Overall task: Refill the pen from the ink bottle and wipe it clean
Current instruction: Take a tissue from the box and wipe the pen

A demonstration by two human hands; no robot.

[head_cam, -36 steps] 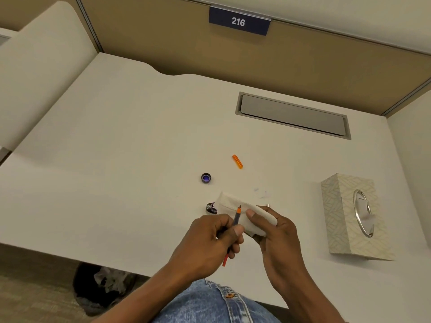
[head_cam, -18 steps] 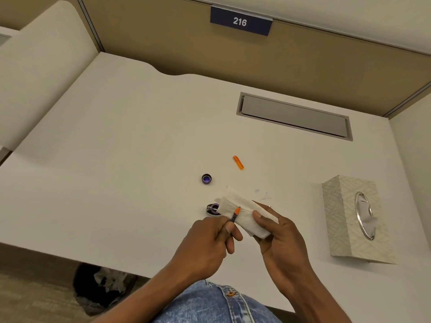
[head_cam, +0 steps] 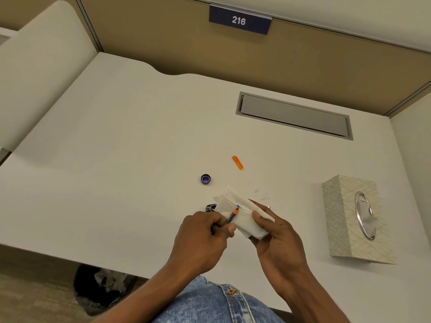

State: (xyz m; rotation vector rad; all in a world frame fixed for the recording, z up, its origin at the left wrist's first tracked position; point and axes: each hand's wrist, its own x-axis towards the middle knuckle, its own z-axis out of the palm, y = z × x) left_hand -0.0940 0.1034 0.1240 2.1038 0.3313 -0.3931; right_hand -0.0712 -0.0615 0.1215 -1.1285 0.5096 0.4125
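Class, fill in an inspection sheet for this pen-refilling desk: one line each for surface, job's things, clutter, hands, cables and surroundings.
Surface: white desk, faint ink smudges beside the tissue.
Job's things: pen tip on folded tissue; ink bottle mostly hidden behind it; bottle cap and orange pen cap lying apart.
Clutter: tissue box at right.
Hands: left hand holds pen; right hand holds tissue.
Cables: nothing seen; closed cable hatch.
Surroundings: partition sign 216; bin under desk.

Left hand (head_cam: pixel 200 236) fingers pinched shut; right hand (head_cam: pixel 277 236) fingers curled, gripping.
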